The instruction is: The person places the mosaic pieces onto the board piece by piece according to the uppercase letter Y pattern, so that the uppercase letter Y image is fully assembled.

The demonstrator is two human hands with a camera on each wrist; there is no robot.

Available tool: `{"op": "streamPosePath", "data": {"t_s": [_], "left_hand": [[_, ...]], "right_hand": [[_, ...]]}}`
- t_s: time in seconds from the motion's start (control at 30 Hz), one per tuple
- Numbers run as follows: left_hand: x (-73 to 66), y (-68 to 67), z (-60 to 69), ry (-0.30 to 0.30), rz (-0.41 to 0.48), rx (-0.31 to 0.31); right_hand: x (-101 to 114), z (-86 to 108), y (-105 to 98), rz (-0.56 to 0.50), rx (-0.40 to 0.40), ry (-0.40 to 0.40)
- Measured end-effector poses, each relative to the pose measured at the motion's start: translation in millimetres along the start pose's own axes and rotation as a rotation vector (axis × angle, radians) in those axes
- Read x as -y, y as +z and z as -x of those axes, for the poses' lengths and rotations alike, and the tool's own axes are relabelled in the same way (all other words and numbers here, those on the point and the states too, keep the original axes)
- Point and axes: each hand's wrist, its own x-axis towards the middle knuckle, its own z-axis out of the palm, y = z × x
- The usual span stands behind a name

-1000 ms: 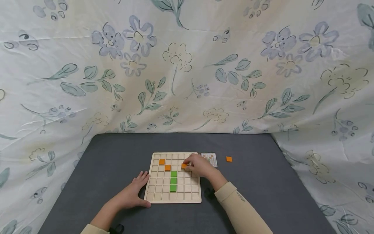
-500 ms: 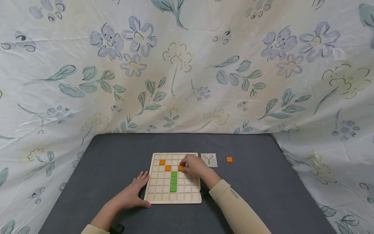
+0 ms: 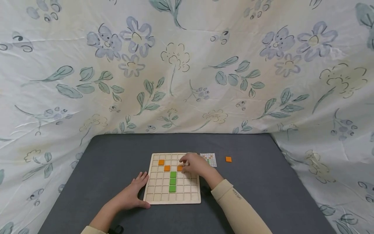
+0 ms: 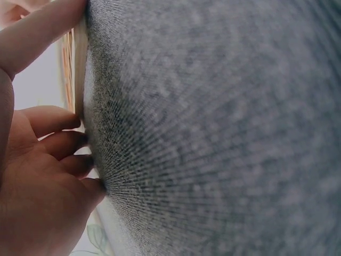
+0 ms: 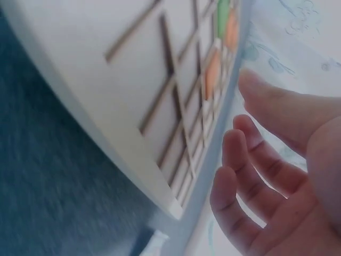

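A wooden grid board (image 3: 187,197) lies on the dark cloth. Three green tiles (image 3: 172,181) run down its middle in a column. Two orange tiles (image 3: 161,162) sit diagonally at the upper left. Another orange tile (image 3: 180,168) lies in a square right of the column's top. My right hand (image 3: 196,162) hovers just over that tile; in the right wrist view its fingers (image 5: 234,146) are apart and hold nothing. My left hand (image 3: 134,192) rests against the board's left side, fingers spread along the edge and thumb at the near corner.
A small printed card (image 3: 211,159) with a coloured grid lies by the board's upper right corner, partly behind my right hand. Farther right is a loose orange tile (image 3: 229,159). A flowered cloth (image 3: 187,97) hangs behind the table.
My right hand moved left over the board with an orange tile, which now lies in a square right of the green column; the fingers have let it go. My left hand has stayed put.
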Motion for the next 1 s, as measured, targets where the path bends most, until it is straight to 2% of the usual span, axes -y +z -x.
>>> {"op": "streamPosePath", "data": {"t_s": [0.13,0.47,0.83,1.0], "left_hand": [[0.6,0.4,1.1,0.016,0.008,0.003],[-1.3,1.4,2.1,0.016,0.007,-0.007],[-1.8,2.1,1.6,0.016,0.008,-0.008],[-2.3,2.6,1.1,0.002,0.007,-0.008]], "right_hand": [[-1.7,11.9,-9.2,-0.065,-0.036,0.005],[-12.1,37.5,-27.9,-0.110,-0.120,0.006],[-36.1,62.8,-45.6,-0.178,-0.225,0.079],[-47.1,71.7,-51.6,-0.164,-0.258,0.105]]}}
